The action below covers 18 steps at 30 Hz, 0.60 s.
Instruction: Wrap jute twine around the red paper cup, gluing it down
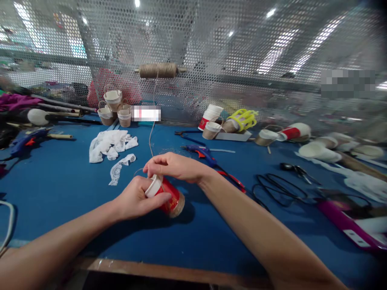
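A red paper cup (171, 198) with a white rim lies tilted above the blue table, its base end wrapped in brown twine. My left hand (140, 195) is closed around the cup near the rim, thumb along its red side. At the cup's mouth, the fingers of my right hand (169, 165) are pinched together on the twine (150, 141). That strand runs up to a twine spool (157, 70) mounted on the perforated panel. My right fingertips partly hide where the twine meets the rim.
White lace (109, 145) lies left of the hands. A blue glue gun (201, 153) and pliers (193, 135) lie beyond them. Small twine-wrapped buckets (113, 100) stand at the back left. Black cable (281, 189) and a purple power strip (347, 225) are at right.
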{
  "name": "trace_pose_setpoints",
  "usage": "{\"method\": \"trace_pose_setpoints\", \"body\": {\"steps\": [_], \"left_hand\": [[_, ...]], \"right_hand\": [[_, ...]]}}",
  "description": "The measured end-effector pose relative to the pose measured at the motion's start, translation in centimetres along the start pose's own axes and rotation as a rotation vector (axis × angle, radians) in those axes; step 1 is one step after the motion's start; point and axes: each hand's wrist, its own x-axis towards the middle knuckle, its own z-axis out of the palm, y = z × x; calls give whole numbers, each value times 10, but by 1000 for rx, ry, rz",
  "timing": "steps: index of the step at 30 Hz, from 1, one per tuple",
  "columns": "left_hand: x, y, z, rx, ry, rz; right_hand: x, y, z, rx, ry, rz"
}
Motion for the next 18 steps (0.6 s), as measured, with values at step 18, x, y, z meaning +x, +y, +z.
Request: {"method": "trace_pose_setpoints", "body": {"steps": [18], "left_hand": [[4, 7, -3, -591, 149, -372]], "right_hand": [[-50, 6, 12, 171, 867, -165]]}}
